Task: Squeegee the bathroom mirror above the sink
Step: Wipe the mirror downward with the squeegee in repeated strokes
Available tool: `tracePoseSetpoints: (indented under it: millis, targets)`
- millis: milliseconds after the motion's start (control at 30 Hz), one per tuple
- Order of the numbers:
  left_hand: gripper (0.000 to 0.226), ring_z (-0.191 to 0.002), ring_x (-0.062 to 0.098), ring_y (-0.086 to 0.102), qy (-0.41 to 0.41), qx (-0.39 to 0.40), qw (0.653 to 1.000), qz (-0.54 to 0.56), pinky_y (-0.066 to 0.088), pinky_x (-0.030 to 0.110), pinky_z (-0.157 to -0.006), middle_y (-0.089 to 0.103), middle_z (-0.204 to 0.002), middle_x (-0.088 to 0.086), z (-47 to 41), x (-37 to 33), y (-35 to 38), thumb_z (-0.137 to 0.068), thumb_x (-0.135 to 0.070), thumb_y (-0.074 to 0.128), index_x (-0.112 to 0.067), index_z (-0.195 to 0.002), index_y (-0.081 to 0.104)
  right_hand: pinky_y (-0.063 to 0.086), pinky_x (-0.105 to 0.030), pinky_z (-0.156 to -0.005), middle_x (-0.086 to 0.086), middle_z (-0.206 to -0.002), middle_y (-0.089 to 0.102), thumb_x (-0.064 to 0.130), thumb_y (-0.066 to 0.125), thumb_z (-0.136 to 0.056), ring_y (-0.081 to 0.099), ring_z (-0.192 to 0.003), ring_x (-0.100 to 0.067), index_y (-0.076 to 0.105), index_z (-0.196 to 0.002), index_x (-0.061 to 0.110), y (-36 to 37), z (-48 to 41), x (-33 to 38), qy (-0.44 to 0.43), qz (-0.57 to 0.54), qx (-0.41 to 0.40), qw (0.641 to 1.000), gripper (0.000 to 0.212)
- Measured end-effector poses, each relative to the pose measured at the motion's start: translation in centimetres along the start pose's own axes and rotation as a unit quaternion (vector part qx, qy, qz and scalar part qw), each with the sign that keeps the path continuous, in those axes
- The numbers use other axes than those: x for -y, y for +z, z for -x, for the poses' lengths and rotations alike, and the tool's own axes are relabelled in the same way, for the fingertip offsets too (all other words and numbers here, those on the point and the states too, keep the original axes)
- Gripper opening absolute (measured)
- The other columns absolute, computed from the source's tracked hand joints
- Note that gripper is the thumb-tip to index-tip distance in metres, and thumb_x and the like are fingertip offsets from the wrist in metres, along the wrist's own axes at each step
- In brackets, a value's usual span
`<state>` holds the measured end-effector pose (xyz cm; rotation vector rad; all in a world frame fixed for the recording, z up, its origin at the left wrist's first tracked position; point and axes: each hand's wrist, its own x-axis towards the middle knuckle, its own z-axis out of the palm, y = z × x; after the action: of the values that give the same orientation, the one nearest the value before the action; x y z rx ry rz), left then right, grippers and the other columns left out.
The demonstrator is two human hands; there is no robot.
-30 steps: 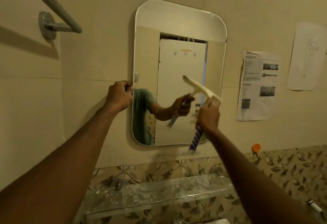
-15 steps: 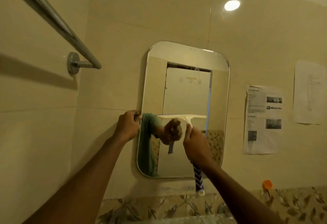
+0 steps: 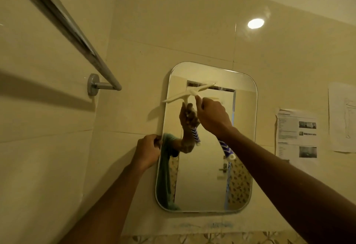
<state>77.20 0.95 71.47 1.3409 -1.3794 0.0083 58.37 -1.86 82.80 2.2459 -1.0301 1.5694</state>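
Note:
A rounded rectangular mirror [image 3: 208,182] hangs on the beige tiled wall. My right hand [image 3: 212,116] grips a squeegee [image 3: 185,94] by its blue-and-white striped handle, whose end pokes out below my wrist. The cream blade is tilted, its right end higher, and lies near the mirror's upper left, its left tip past the mirror's edge. My left hand [image 3: 147,152] grips the mirror's left edge about halfway down. The glass reflects my hand, the squeegee and a green sleeve.
A chrome towel bar [image 3: 77,37] juts out from the wall at the upper left, close to my left arm. Two printed paper sheets [image 3: 296,134] are stuck on the wall right of the mirror. A round light reflection [image 3: 255,23] shines on the tiles above.
My right hand has carried the squeegee up the mirror from mid-height to near the top left, and the blade has tilted. My left hand stays on the mirror's edge. The camera has tipped upward.

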Motion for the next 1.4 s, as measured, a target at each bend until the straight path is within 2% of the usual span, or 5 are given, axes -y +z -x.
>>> tracePoseSetpoints:
  millis: [200,433,633,1133,1400]
  targets:
    - [0.021,-0.094,0.025,0.068,-0.039,-0.044,0.995,0.085,0.058,0.043,-0.086,0.072,-0.100,0.011,-0.4,0.2,0.2,-0.088,-0.012,0.066,-0.007,-0.109,0.069,0.025,-0.021,-0.046,0.010,-0.047,0.040,0.045,0.040,-0.099,0.032,-0.039,-0.005,0.041,-0.059,0.026,-3.4,1.4,-4.7,-0.058,0.065,0.005,0.996,0.045]
    - [0.024,-0.081,0.011,0.064,0.035,-0.207,0.976,0.060,0.050,0.022,-0.074,0.075,-0.094,0.006,-2.4,-3.6,-1.6,-0.081,-0.022,0.073,-0.010,-0.102,0.073,0.030,-0.026,-0.046,0.002,-0.052,0.044,0.033,0.039,-0.101,0.037,-0.043,-0.010,0.048,-0.068,0.015,-6.3,-1.1,-7.1,-0.068,0.024,0.000,0.997,0.038]
    - [0.035,-0.091,0.015,0.058,0.024,-0.155,0.984,0.088,0.047,0.025,-0.077,0.067,-0.111,0.008,-6.9,-9.4,-1.6,-0.090,-0.023,0.062,-0.009,-0.122,0.058,0.043,-0.020,-0.033,-0.004,-0.060,0.051,0.036,0.031,-0.103,0.050,-0.043,-0.015,0.049,-0.075,0.014,-6.7,-5.4,-4.2,0.028,-0.115,-0.079,0.990,0.040]
    - [0.034,-0.098,0.032,0.067,-0.017,-0.118,0.991,0.059,0.054,0.044,-0.090,0.070,-0.106,0.017,-9.5,-9.3,-2.0,-0.090,-0.025,0.065,-0.004,-0.116,0.062,0.037,-0.005,-0.039,0.005,-0.056,0.054,0.039,0.037,-0.100,0.054,-0.045,0.007,0.050,-0.073,0.024,-4.0,0.2,-11.3,-0.003,0.003,0.003,1.000,0.034]
    - [0.037,-0.103,0.030,0.066,-0.024,-0.123,0.990,0.061,0.052,0.042,-0.093,0.070,-0.109,0.017,-9.3,-9.5,-2.0,-0.090,-0.025,0.065,-0.004,-0.121,0.060,0.041,-0.025,-0.046,0.001,-0.052,0.052,0.049,0.028,-0.101,0.046,-0.042,-0.010,0.058,-0.072,0.022,-10.1,-6.3,-10.1,-0.060,0.110,0.000,0.992,0.049]
